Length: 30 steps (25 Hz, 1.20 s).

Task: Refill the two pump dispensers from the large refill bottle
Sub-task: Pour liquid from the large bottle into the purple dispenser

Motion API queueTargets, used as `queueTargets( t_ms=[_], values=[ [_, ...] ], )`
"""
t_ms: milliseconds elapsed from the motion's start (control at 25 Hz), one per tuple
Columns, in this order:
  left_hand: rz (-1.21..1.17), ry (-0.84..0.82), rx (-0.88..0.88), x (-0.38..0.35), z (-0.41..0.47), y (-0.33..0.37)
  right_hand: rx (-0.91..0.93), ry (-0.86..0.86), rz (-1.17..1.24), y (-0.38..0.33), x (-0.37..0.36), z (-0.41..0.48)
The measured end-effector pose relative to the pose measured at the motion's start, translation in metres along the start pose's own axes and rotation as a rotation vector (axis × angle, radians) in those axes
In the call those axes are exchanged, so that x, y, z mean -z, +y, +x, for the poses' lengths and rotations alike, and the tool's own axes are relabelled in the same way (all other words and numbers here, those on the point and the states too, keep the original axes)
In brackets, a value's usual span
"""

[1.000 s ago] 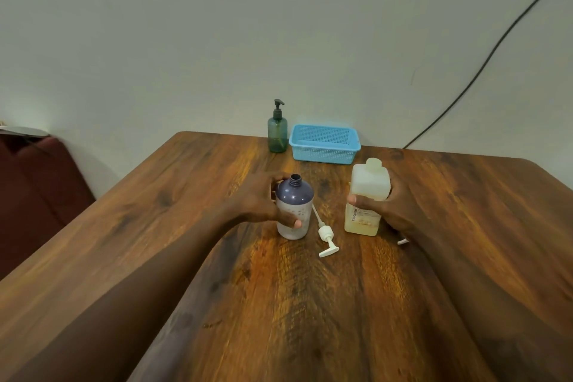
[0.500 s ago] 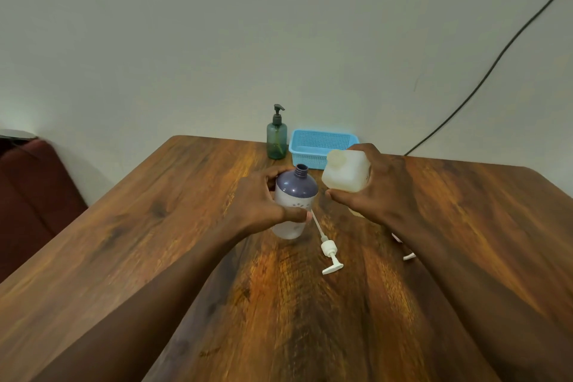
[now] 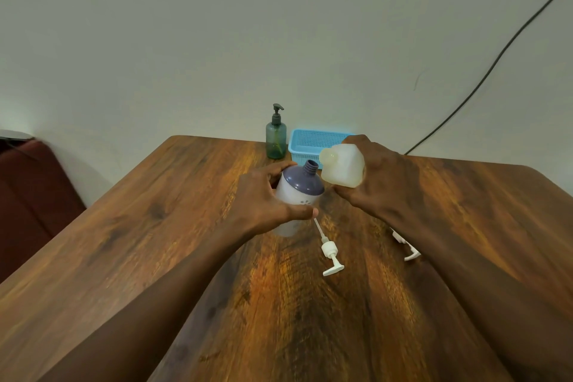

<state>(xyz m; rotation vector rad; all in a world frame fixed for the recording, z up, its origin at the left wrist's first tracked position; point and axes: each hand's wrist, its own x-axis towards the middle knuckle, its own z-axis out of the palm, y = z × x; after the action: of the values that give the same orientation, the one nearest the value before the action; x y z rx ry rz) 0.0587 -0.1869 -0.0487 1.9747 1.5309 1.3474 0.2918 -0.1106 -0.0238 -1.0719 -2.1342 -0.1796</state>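
Note:
My left hand (image 3: pixel 266 201) grips a white bottle with a purple shoulder (image 3: pixel 299 192), its neck open and tilted toward the right. My right hand (image 3: pixel 375 183) holds the pale yellowish refill bottle (image 3: pixel 342 169) off the table, tipped left so its spout sits just beside the purple bottle's mouth. No liquid is visibly flowing. A white pump head with its tube (image 3: pixel 328 250) lies on the wooden table (image 3: pixel 155 226) below the bottles. A second white pump (image 3: pixel 407 246) lies partly hidden under my right forearm. A green pump dispenser (image 3: pixel 275 138) stands upright at the table's far edge.
A light blue plastic basket (image 3: pixel 313 143) sits next to the green dispenser against the wall. A black cable (image 3: pixel 496 59) runs down the wall at right. A dark red seat (image 3: pixel 28 189) is at the left, beyond the table edge.
My right hand lifted the refill bottle from the table and tipped it left toward the purple bottle. My left hand tilted the purple bottle toward it.

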Motion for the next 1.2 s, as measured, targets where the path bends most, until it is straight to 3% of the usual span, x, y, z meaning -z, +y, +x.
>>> queueTargets(
  t_ms=[1200],
  values=[
    [0.02, 0.008, -0.064, -0.003, -0.001, -0.002, 0.164, 0.047, -0.38, 0.003, 0.006, 0.011]
  ],
)
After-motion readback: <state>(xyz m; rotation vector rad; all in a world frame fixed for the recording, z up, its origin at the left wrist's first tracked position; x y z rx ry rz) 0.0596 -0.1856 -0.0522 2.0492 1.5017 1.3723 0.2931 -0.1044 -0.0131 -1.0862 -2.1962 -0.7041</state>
